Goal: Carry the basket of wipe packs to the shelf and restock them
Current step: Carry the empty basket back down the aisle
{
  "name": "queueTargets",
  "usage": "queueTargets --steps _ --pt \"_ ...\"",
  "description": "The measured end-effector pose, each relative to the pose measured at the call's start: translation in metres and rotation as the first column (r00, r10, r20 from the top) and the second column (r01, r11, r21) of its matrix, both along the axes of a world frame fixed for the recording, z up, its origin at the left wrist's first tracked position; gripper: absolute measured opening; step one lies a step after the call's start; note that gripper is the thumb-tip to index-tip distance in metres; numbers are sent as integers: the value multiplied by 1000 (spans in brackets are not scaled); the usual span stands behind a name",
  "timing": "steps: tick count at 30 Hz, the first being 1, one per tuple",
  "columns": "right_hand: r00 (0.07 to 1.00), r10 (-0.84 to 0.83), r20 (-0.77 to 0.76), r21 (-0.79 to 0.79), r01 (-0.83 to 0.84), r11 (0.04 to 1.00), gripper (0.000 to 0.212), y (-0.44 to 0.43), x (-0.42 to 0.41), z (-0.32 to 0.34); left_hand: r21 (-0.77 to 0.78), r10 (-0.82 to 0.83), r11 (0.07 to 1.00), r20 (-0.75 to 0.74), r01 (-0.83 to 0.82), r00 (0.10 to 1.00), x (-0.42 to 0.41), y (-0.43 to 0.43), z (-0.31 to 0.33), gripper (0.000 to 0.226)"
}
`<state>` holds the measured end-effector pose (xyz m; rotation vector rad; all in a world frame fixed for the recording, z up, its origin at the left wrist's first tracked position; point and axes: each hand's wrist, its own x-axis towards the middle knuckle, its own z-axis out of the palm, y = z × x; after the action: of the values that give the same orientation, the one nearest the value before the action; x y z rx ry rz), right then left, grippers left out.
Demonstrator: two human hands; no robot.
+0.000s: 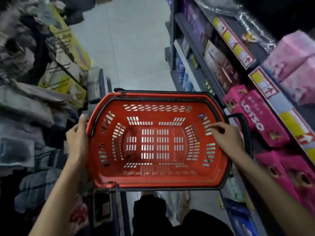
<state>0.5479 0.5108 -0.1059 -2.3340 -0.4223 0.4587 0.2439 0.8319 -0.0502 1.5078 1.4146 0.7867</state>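
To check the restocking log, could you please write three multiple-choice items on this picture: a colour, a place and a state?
1. What colour is the basket? A. blue B. red C. green
2. Where are the pink LOTSO packs? A. inside the basket B. on the shelf at the person's right C. balanced on the basket's rim
3. What does the basket hold? A. nothing B. wipe packs C. bottles
Answers: 1 B, its walls and rim are red; 2 B, they sit on that shelf; 3 A, its slotted floor is bare.
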Motion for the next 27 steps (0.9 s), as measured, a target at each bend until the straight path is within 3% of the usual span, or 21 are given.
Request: queueTargets --steps 8,10,14,20,27 --pt "998 36 43 -23 -35 999 19 133 84 -7 -21 11 1000 16 -11 1000 64 134 -26 88" --pt "998 32 48 -44 -30 999 20 168 99 -6 -32 8 999 25 -7 1000 83 169 -30 84" --pt "1000 7 27 1 -7 1000 19 236 130 1 -22 -34 999 3 34 999 117 234 -21 54" --pt "999 -4 36 -14 4 1000 19 328 175 11 -31 -48 998 -5 48 999 160 331 -20 66" --pt "1000 -7 26 -2 7 1000 18 431 249 -13 -63 -35 997 -42 32 999 223 433 -37 57"
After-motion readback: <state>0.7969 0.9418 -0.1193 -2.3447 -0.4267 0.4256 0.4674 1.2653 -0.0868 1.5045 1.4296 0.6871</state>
